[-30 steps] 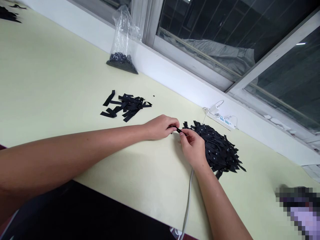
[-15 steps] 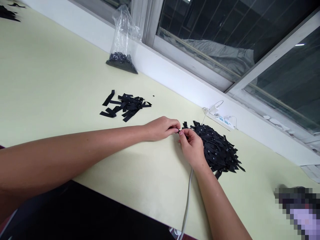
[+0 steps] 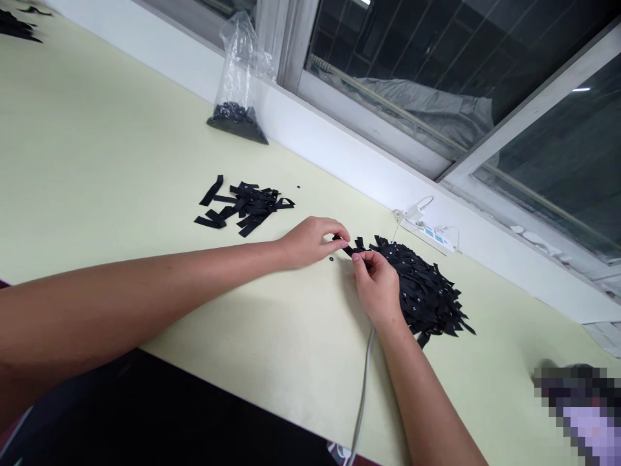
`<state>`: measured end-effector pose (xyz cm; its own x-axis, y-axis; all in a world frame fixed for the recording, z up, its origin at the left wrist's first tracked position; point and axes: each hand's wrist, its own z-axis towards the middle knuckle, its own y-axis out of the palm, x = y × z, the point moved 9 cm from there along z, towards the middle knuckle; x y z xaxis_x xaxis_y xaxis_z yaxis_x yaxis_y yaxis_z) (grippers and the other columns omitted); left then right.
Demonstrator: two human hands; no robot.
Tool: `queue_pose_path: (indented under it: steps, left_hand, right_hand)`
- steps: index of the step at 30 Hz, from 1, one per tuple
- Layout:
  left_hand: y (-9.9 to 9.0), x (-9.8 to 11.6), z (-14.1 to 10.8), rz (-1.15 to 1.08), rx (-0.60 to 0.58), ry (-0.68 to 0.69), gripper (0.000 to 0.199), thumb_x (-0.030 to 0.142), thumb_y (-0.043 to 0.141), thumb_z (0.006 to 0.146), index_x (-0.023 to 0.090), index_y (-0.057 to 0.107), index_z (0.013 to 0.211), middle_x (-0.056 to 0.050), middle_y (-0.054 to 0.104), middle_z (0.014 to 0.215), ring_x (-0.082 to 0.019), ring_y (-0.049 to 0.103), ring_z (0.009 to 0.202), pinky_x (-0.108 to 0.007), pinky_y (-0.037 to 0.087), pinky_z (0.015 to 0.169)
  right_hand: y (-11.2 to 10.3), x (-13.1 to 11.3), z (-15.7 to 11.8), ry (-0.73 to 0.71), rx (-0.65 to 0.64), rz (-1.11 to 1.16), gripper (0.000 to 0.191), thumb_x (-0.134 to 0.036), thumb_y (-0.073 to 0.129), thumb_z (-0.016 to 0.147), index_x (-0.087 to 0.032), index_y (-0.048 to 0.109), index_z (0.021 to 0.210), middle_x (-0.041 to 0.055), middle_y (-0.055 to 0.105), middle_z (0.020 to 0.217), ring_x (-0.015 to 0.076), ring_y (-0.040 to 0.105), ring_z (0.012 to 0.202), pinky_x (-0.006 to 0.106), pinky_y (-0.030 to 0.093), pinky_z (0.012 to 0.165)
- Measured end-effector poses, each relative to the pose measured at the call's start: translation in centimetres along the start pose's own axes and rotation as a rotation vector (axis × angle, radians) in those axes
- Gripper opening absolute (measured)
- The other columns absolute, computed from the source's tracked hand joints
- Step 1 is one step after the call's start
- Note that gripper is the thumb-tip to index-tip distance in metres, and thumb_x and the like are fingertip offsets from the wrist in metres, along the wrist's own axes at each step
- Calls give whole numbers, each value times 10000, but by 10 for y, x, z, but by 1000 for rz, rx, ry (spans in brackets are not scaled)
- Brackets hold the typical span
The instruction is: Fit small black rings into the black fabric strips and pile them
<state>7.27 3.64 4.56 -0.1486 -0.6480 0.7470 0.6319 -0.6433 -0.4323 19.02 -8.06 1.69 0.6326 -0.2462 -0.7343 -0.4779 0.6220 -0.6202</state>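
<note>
A short black fabric strip runs between my two hands above the table. My left hand has its thumb and forefinger closed at the strip's far end. The other end is pinched in my right hand, fingers curled round it. Just below my left fingertips a small dark round piece lies on the table. Beside my right hand spreads a large heap of black strips, many with small shiny spots. A smaller pile of black strips lies beyond my left forearm.
A clear plastic bag of small dark pieces stands against the wall ledge. A white power strip with cables is behind the heap. A grey cable crosses the table beneath my right wrist. A pixelated patch covers the right edge.
My hands have moved slightly apart, the right one shifting right, so more of the strip shows. The small round piece is now visible on the table under my left fingers.
</note>
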Motion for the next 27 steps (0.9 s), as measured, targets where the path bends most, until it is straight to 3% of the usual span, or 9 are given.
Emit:
queue_pose_path:
  steps: [8,12,19,27]
  left_hand:
    - [6,4,-3,-64,-35,-9,51,246,721,821,214,759,807,-44,711,1068,-188,626,1047,-356,515,916]
    - [9,6,-3,-102,-75,13,38,245,731,810,213,750,804,-51,681,1164,-209,586,1152,-337,525,880]
    - [17,4,-4,-183,-162,24,68,252,700,842,191,728,832,-40,717,1007,-158,655,954,-315,498,904]
    - [16,-1,-3,-96,-150,19,106,284,684,856,186,725,860,-32,703,915,-150,640,867,-295,489,816]
  right_hand:
    - [-2,2,0,10,17,28,374,-549,582,880,-190,679,926,16,645,695,166,548,599,290,414,604]
    - [11,5,1,19,-99,166,380,-557,580,873,-192,656,945,11,626,715,156,526,598,277,410,573]
    - [24,-1,-1,26,-225,387,357,-519,613,862,-178,657,959,15,615,751,146,530,652,271,429,616]
    - [23,0,-1,5,-229,355,321,-491,598,874,-195,670,975,14,624,762,151,536,661,279,437,630]
